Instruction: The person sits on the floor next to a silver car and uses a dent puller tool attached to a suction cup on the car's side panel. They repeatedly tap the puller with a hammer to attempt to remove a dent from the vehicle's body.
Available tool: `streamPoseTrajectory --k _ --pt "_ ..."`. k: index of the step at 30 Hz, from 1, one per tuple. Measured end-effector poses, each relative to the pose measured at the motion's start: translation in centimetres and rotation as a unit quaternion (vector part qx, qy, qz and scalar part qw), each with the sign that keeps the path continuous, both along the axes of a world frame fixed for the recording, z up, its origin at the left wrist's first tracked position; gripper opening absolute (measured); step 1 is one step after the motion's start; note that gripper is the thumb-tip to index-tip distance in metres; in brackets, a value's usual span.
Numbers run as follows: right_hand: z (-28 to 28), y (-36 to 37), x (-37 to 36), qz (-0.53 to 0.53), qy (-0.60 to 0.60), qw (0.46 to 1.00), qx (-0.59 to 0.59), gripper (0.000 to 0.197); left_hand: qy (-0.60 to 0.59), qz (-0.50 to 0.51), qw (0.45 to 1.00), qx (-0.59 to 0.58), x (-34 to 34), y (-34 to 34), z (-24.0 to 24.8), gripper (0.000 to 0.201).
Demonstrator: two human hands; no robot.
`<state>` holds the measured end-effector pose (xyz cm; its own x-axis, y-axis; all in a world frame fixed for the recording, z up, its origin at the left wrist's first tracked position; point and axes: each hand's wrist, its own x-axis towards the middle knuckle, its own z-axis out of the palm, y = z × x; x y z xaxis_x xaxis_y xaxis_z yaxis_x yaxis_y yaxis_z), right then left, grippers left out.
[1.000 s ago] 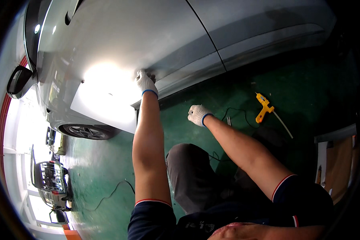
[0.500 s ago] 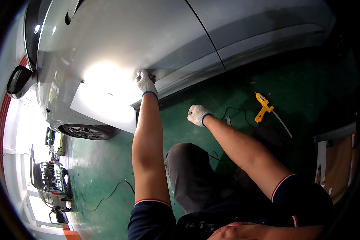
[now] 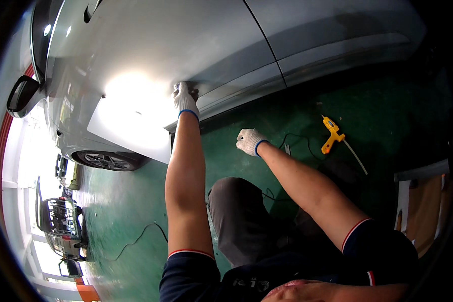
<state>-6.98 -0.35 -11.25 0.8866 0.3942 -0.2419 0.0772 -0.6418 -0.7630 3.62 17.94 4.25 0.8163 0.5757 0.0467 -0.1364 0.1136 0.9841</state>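
Note:
Against the lower part of the silver-grey car door (image 3: 226, 50) is my left hand (image 3: 185, 98), in a white knit glove with a blue cuff. Its fingers are closed round a small item with a bluish part showing, mostly hidden by the glove. Just beside this hand, a white panel (image 3: 156, 146) glows with very bright light. My right hand (image 3: 249, 142), gloved the same way, hangs above the green floor, apart from the door. It is curled into a fist; a small dark spot shows at its end, and whatever it may hold is hidden.
A yellow glue gun (image 3: 332, 136) with a long pale glue stick lies on the floor to the right. Near it runs a dark cable (image 3: 307, 138). A box (image 3: 425, 201) stands at the far right. The car's front wheel (image 3: 105, 160) and mirror (image 3: 22, 96) are at left.
The view has shifted slightly. My left hand has moved a little up along the door, still closed. The right hand has hardly moved.

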Motion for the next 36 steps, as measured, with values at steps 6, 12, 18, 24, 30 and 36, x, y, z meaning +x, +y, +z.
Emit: streamPoseTrajectory --k 6,12,18,24,30,36 --pt "-0.8 0.1 -0.2 -0.026 0.009 0.999 0.018 0.038 0.042 -0.060 0.992 -0.104 0.4 2.1 0.6 0.031" --pt "-0.6 0.2 -0.2 -0.017 0.022 1.000 -0.007 0.039 0.030 -0.095 0.984 -0.150 1.4 3.9 -0.1 0.019" --pt "-1.3 0.3 0.2 0.014 -0.030 0.999 0.038 0.038 -0.031 -0.106 0.978 -0.175 2.2 3.7 -0.5 0.021" --pt "1.7 -0.6 -2.1 -0.010 -0.032 0.996 0.079 0.029 -0.009 -0.032 0.979 -0.203 2.4 3.3 -1.1 0.021" --pt "-0.7 -0.7 -0.8 -0.036 -0.015 0.997 0.064 0.038 0.025 -0.042 0.963 -0.266 2.1 2.6 0.0 0.023" --pt "-1.6 -0.4 -0.5 -0.020 -0.043 0.996 0.079 0.037 0.027 -0.051 0.960 -0.273 2.2 3.2 0.1 0.023"
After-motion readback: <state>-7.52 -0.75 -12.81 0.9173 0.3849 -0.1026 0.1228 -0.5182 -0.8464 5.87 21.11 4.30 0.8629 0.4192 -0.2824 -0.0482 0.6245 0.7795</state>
